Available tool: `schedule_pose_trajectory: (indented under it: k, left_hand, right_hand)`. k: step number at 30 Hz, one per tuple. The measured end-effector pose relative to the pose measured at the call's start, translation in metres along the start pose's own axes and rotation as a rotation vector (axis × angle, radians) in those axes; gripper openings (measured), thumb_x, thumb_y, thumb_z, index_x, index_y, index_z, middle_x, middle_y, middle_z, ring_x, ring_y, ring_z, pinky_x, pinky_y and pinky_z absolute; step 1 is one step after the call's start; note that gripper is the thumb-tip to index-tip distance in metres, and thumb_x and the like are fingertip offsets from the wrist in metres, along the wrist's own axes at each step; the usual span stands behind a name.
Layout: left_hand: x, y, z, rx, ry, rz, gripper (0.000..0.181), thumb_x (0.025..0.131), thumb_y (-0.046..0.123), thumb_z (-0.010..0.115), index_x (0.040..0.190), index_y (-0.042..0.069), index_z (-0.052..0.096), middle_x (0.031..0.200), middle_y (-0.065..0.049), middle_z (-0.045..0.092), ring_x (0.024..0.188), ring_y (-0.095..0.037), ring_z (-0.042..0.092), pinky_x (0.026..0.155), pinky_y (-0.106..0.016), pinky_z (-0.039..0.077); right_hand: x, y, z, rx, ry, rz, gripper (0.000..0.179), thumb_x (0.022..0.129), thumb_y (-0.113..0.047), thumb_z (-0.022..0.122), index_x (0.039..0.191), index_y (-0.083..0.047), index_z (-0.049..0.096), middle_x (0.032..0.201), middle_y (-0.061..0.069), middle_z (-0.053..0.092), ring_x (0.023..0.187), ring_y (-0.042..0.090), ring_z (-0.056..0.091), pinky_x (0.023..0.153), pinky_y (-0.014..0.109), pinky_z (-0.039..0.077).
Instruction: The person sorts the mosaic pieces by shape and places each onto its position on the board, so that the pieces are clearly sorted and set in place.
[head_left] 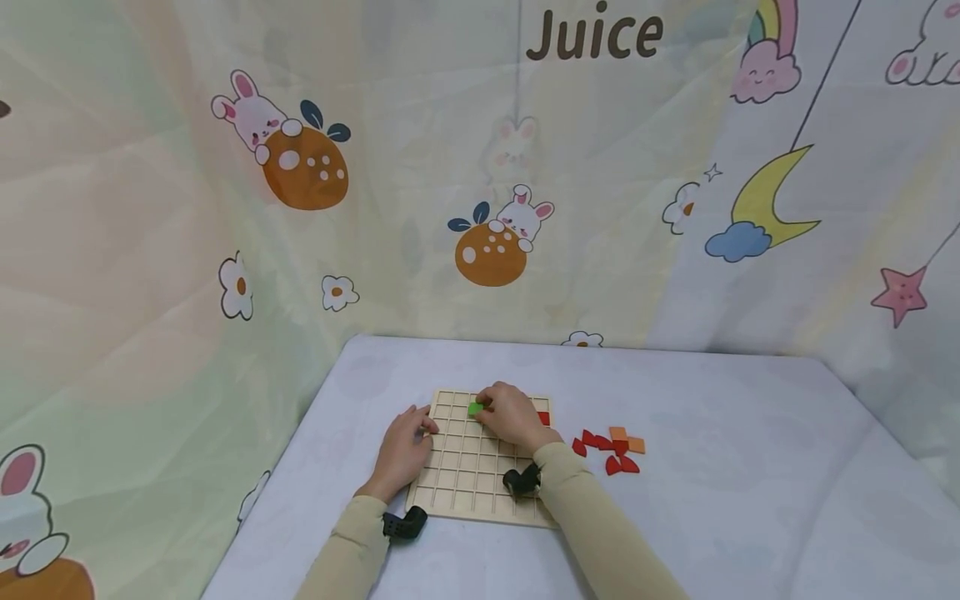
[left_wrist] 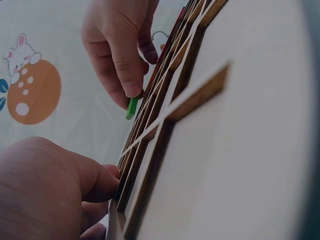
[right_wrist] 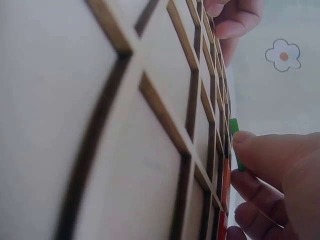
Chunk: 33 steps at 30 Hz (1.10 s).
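Note:
A pale wooden grid board [head_left: 453,482] with raised square cells lies on the table. My right hand [head_left: 510,414] pinches a small green tile [head_left: 475,409] between thumb and fingertips, over the board's far rows. Close to the grid ribs, the green tile [right_wrist: 234,126] is seen edge-on in the right wrist view. At the board's left edge, my left hand [head_left: 403,450] holds the rim, its thumb and fingers [left_wrist: 100,184] bent at the border. A red piece [head_left: 543,417] sits in the board's far right part; an orange piece [right_wrist: 226,182] shows beside it in the right wrist view.
To the right of the board lie several loose red pieces [head_left: 613,464] with curved edges and orange squares [head_left: 636,445]. White cloth covers the table [head_left: 720,483]. A printed curtain [head_left: 405,167] hangs behind it. Each wrist wears a black camera [head_left: 405,523].

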<state>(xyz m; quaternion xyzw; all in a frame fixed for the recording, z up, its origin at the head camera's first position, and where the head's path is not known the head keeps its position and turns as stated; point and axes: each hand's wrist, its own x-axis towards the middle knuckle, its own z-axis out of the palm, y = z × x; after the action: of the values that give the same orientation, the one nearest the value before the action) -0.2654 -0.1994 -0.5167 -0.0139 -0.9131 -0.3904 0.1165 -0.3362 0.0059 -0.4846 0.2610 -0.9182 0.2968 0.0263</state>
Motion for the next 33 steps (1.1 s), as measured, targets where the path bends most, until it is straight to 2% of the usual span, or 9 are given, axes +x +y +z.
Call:
schedule_pose_trajectory:
  k: [6, 20, 25, 30, 33]
  left_hand:
    - [0.0, -0.001, 0.002, 0.026, 0.007, 0.023, 0.016, 0.087, 0.0, 0.058, 0.087, 0.016, 0.063, 0.142, -0.016, 0.052, 0.142, -0.036, 0.032, 0.122, -0.046, 0.018]
    - [0.0, -0.001, 0.002, 0.021, 0.005, 0.029, 0.016, 0.087, 0.001, 0.058, 0.087, 0.016, 0.063, 0.142, -0.016, 0.052, 0.142, -0.036, 0.032, 0.122, -0.046, 0.017]
    - [0.0, 0.0, 0.002, 0.027, 0.004, 0.032, 0.015, 0.087, 0.001, 0.058, 0.086, 0.015, 0.062, 0.142, -0.017, 0.052, 0.142, -0.037, 0.033, 0.121, -0.047, 0.018]
    - [0.0, 0.001, 0.001, 0.033, -0.002, 0.016, 0.014, 0.087, 0.002, 0.057, 0.087, 0.016, 0.062, 0.143, -0.016, 0.051, 0.142, -0.036, 0.032, 0.122, -0.047, 0.018]
    - [0.001, -0.001, 0.001, 0.033, -0.001, 0.006, 0.014, 0.088, 0.003, 0.057, 0.087, 0.016, 0.063, 0.144, -0.015, 0.05, 0.143, -0.035, 0.031, 0.122, -0.046, 0.017]
  right_hand:
    - [-0.001, 0.001, 0.003, -0.023, 0.013, -0.032, 0.022, 0.087, -0.019, 0.073, 0.106, -0.008, 0.073, 0.095, 0.001, 0.063, 0.084, 0.015, 0.061, 0.072, 0.027, 0.053]
    - [-0.003, -0.001, 0.001, -0.008, 0.007, -0.018, 0.025, 0.087, -0.019, 0.073, 0.109, -0.007, 0.072, 0.094, 0.002, 0.062, 0.078, 0.011, 0.055, 0.066, 0.024, 0.049]
    - [-0.005, 0.001, 0.0, -0.031, 0.002, -0.012, 0.027, 0.087, -0.019, 0.073, 0.112, -0.008, 0.071, 0.097, 0.002, 0.063, 0.08, 0.012, 0.056, 0.069, 0.025, 0.051]
    - [-0.008, -0.002, -0.007, -0.029, 0.003, -0.001, 0.031, 0.088, -0.02, 0.071, 0.116, -0.008, 0.07, 0.104, 0.003, 0.064, 0.091, 0.017, 0.063, 0.079, 0.032, 0.055]
    - [-0.012, -0.005, -0.013, -0.016, 0.003, -0.003, 0.032, 0.09, -0.023, 0.069, 0.118, -0.008, 0.069, 0.109, 0.003, 0.064, 0.095, 0.019, 0.064, 0.08, 0.033, 0.056]
